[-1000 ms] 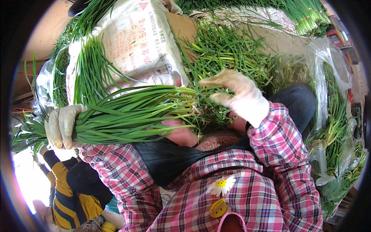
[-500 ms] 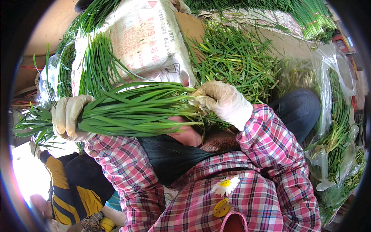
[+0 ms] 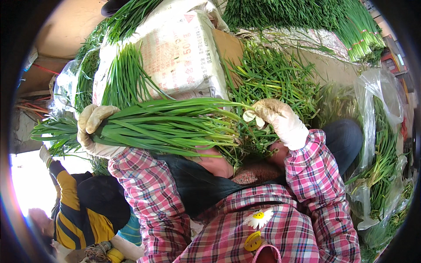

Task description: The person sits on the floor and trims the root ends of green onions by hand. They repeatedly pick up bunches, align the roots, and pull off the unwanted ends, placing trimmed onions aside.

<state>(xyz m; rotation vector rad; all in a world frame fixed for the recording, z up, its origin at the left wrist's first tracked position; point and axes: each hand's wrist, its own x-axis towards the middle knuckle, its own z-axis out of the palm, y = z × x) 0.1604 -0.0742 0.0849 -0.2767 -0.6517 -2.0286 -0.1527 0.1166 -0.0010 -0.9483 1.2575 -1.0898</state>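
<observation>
A loose bunch of garlic chives (image 3: 171,125) lies sideways across my front, leaf tips to the left and pale stem ends to the right. My gloved left hand (image 3: 95,131) is wrapped round its leafy part. At the stem end, my gloved right hand (image 3: 283,122) is closed, fingertips pinching the pale end of a stalk that stretches out from the upper edge of the bunch. Below and behind that hand spreads a heap of loose chive leaves and trimmings (image 3: 276,83).
A white woven sack (image 3: 175,57) stands ahead, with chives (image 3: 127,76) laid over its left side. Banded chive bundles (image 3: 359,39) lie at the far right. Clear plastic bags (image 3: 372,114) of greens stand at my right. Another person (image 3: 87,206) works at the lower left.
My right hand has moved right, away from the stem ends, drawing one stalk outward. My left hand and the bunch have shifted a little right in the view.
</observation>
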